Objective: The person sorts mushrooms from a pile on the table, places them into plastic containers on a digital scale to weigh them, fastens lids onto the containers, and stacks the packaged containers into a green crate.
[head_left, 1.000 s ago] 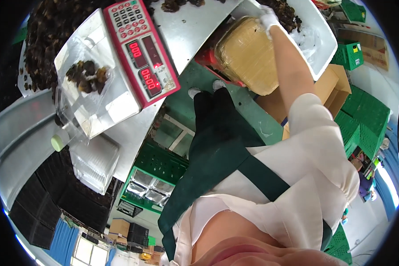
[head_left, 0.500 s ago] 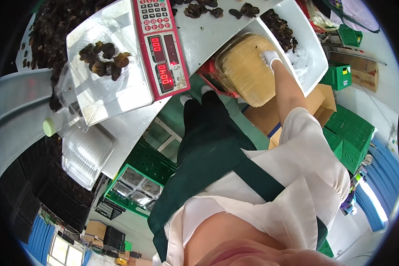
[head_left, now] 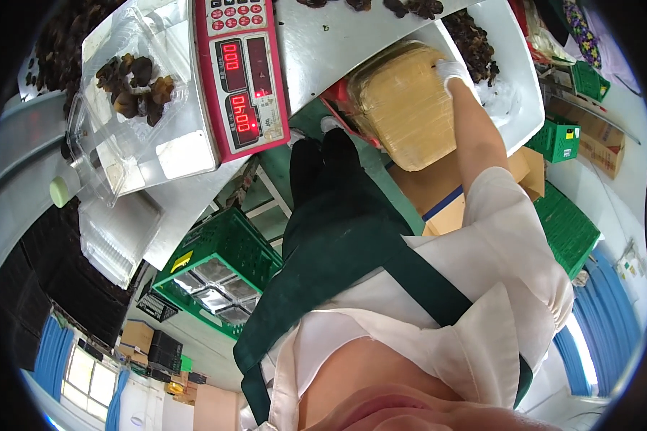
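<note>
My right hand [head_left: 453, 72], in a white glove, reaches over the top of a tan block wrapped in clear film [head_left: 402, 108]. Its fingers are drawn together, with a small dark speck at their tips that I cannot make out. Beside it, a white tub [head_left: 528, 108] holds dark brown dried mushrooms [head_left: 471, 47]. My left hand does not show. On the left, a red scale [head_left: 277, 108] with a lit display carries an open clear plastic box [head_left: 126, 43] on its steel pan. Several dark mushrooms [head_left: 133, 86] lie in that box.
Stacked clear trays [head_left: 118, 237] and a bottle with a pale green cap [head_left: 60, 192] stand near the steel table's [head_left: 323, 50] left edge. A green crate [head_left: 216, 266] with packed boxes sits below. Cardboard boxes [head_left: 532, 172] and green crates [head_left: 564, 223] are at the right.
The scale and table have shifted left in the view. My right hand has moved slightly up and right, staying by the wrapped block's far edge, and its fingers look more drawn together.
</note>
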Demonstrator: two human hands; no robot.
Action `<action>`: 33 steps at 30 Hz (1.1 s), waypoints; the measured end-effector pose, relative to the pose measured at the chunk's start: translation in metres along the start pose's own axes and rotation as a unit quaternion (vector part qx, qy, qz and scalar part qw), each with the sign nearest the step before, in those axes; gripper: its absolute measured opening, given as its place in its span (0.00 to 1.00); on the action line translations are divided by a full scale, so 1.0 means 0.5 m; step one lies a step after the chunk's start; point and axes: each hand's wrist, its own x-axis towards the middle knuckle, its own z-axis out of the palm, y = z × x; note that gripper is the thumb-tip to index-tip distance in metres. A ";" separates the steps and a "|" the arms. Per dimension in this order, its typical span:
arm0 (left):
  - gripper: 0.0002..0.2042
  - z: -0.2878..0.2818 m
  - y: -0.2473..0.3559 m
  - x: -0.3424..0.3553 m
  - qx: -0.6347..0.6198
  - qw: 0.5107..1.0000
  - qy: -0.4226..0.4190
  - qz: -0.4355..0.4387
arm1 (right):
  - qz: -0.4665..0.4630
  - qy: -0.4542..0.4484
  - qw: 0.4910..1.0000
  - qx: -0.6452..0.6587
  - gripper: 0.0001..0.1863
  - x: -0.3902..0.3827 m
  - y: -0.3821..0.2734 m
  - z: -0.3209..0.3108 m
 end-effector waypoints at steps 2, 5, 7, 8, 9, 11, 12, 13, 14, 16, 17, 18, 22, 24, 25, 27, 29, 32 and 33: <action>0.15 0.026 0.010 -0.029 -0.007 1.000 0.018 -0.003 | 0.027 0.003 0.999 0.042 0.27 0.094 0.085 -0.022; 0.15 0.052 0.046 0.003 -0.009 0.999 -0.004 0.036 | -0.010 0.123 0.990 -0.066 0.26 0.243 0.384 -0.215; 0.15 0.006 0.038 0.038 0.006 0.999 -0.011 0.050 | 0.126 0.043 0.973 0.190 0.25 0.247 0.473 -0.236; 0.15 0.025 0.029 0.004 0.006 0.999 0.016 0.031 | 0.102 0.023 0.963 0.247 0.24 0.232 0.402 -0.171; 0.15 0.067 0.013 -0.034 -0.007 0.999 0.037 0.010 | 0.074 0.011 0.953 0.294 0.23 0.208 0.319 -0.142; 0.15 0.093 0.005 -0.030 0.002 0.999 0.036 0.012 | 0.051 -0.113 0.955 0.268 0.24 0.166 0.253 -0.108; 0.15 0.116 -0.003 -0.032 -0.001 0.999 0.035 0.011 | -0.015 -0.070 0.997 0.032 0.27 0.126 0.194 -0.098; 0.15 0.138 -0.011 -0.030 0.001 0.999 0.037 0.011 | 0.018 -0.206 0.970 0.129 0.30 0.076 0.154 -0.073; 0.15 0.134 -0.008 -0.011 0.014 0.999 0.033 0.024 | 0.039 -0.241 0.958 0.152 0.32 0.072 0.175 -0.030; 0.15 0.141 -0.027 0.000 0.041 0.998 0.041 0.025 | 0.090 -0.252 0.941 0.209 0.29 0.060 0.166 0.046; 0.15 0.140 -0.029 0.010 0.053 0.997 0.039 0.039 | 0.125 -0.273 0.924 0.238 0.27 0.057 0.169 0.055; 0.15 0.142 -0.031 0.012 0.070 0.996 0.036 0.047 | 0.107 -0.199 0.943 0.243 0.19 0.093 0.189 0.092; 0.16 0.136 -0.001 0.007 -0.017 0.996 0.017 0.090 | 0.109 -0.237 0.929 0.261 0.14 0.162 0.222 0.109; 0.14 0.115 0.092 -0.052 -0.039 0.998 0.046 0.021 | 0.112 -0.204 0.929 0.288 0.09 0.146 0.192 0.127; 0.14 0.133 0.050 -0.074 0.008 0.997 0.074 0.013 | 0.200 -0.214 0.890 0.350 0.09 0.093 0.119 0.125; 0.12 0.120 0.052 -0.072 0.018 0.997 0.068 0.027 | 0.208 -0.166 0.900 0.347 0.08 0.071 0.112 0.118; 0.11 0.119 0.059 -0.080 -0.005 0.997 0.070 0.023 | 0.249 -0.128 0.860 0.426 0.08 0.077 0.129 0.119; 0.10 0.142 0.005 -0.076 -0.059 0.995 0.084 0.019 | 0.219 -0.214 0.837 0.453 0.09 0.092 0.173 0.117; 0.09 0.158 -0.020 -0.077 -0.097 0.991 0.085 0.022 | 0.202 -0.253 0.819 0.474 0.10 0.104 0.188 0.106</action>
